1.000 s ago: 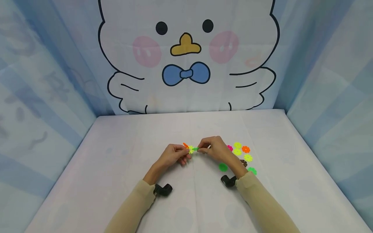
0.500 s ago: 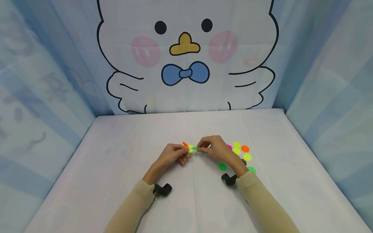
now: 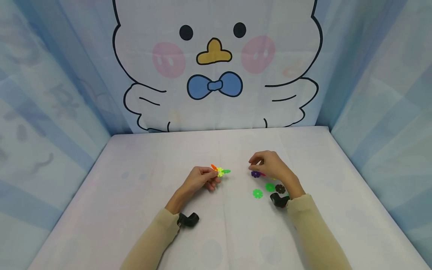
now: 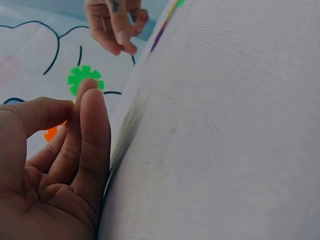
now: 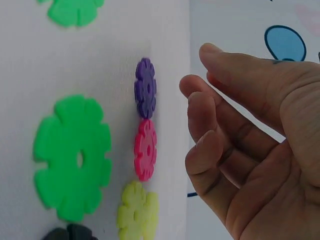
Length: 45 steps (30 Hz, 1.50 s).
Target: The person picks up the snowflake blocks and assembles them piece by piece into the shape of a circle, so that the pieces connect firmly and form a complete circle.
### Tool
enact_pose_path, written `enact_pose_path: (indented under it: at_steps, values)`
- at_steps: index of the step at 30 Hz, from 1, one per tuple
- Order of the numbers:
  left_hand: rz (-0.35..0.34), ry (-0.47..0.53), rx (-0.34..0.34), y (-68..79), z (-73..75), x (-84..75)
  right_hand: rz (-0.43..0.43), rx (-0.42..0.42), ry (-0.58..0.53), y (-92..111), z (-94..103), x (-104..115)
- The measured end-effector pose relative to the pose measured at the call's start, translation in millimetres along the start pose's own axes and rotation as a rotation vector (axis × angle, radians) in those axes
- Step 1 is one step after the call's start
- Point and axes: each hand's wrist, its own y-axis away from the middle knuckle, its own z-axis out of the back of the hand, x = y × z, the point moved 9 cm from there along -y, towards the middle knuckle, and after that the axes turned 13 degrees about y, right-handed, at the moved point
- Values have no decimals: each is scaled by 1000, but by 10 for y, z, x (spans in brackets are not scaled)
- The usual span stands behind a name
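My left hand [image 3: 201, 179] pinches a yellow notched flower disc [image 3: 220, 172] between thumb and fingertips. Joined to it are an orange disc [image 3: 214, 167] on one side and a green disc [image 3: 227, 171] on the other. In the left wrist view that green disc [image 4: 82, 75] stands beyond the fingertips, while the yellow one is mostly covered. To the right, my right hand [image 3: 272, 165] hovers over loose discs, its fingers loosely bent and holding nothing. A purple disc [image 5: 145, 87] and a pink disc [image 5: 145, 150] lie nearest to it, touching or overlapping.
Loose green discs [image 3: 258, 193] and a brown disc [image 3: 280, 188] lie nearer the right wrist. Yellow discs [image 5: 131, 212] lie past the pink one, partly hidden by the hand in the head view. A cartoon-printed cloth [image 3: 216, 112] backs the white table [image 3: 152, 150].
My right hand has let go of the green disc and moved right, over the loose discs. The green disc stays joined to the yellow one. My left hand has kept its place.
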Motion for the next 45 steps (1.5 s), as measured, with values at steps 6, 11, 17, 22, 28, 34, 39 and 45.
enact_pose_path:
  at_steps: [6,11,17,22,28,34,39,45]
  values:
    - [0,1,3,3,0,5,-40,83,28,38,-9,-132]
    - [-1,0,5,15,-3,2,-65,137,41,64,-31,-178]
    - [-1,-1,5,15,-8,-3,-87,164,56,82,-62,-206]
    - [-1,-1,1,9,-4,-7,-71,157,60,70,-75,-188]
    - [0,0,-1,11,-4,-2,-81,153,57,69,-82,-179]
    - [4,5,-1,6,-5,5,-76,144,68,67,-74,-172]
    - [7,3,1,5,-7,6,-93,145,58,63,-68,-176]
    - [6,0,7,1,-11,3,-81,149,36,58,-51,-180]
